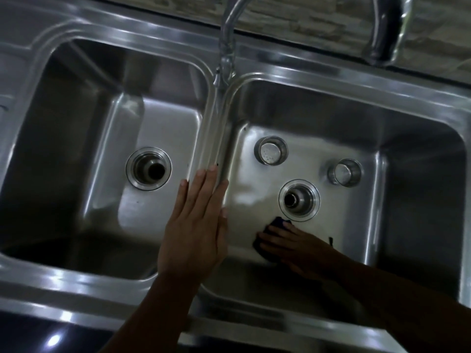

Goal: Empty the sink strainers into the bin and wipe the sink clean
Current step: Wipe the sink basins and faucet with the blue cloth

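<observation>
A double steel sink fills the view. My left hand (196,225) rests flat, fingers straight, on the divider (212,133) between the two basins. Down in the right basin (420,200) my right hand (295,247) presses a dark cloth (279,221) onto the floor, just in front of the open drain (299,200). Two steel strainer cups stand loose on that basin floor: one (271,150) at the back left, the other (344,172) to the right of the drain. The left basin's drain (148,168) is open too, with no strainer in it.
A curved tap spout (228,47) hangs over the divider at the back. A second dark fitting (377,47) stands at the back right by the stone wall. The sink's front rim (102,291) runs along the bottom, with a dark counter edge below it.
</observation>
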### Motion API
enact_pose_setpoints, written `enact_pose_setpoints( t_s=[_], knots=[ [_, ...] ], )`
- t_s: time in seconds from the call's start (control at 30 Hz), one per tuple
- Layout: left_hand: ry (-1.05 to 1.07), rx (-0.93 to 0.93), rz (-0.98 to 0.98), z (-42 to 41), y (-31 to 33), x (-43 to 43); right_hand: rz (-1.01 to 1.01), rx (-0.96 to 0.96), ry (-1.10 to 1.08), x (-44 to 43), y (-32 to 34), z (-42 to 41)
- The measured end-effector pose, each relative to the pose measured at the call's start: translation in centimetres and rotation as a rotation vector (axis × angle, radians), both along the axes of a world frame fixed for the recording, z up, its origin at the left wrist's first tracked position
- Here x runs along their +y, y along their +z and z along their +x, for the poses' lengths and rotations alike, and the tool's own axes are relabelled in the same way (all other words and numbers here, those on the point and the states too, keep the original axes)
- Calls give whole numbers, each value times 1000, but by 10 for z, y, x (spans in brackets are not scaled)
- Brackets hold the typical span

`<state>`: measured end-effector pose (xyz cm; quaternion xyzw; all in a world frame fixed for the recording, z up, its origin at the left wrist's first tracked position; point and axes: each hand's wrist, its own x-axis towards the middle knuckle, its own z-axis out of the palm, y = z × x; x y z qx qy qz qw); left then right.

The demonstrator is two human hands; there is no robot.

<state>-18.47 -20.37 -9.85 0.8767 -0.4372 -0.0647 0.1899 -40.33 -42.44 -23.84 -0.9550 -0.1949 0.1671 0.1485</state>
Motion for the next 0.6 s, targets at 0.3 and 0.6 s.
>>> enact_pose_setpoints(
  t_s=[0.3,0.6],
  knots=[
    [9,22,45,-1,5,0,145,-16,87,67,-14,83],
    [7,5,38,-1,2,1,69,-76,-646,64,3,143]
  ],
)
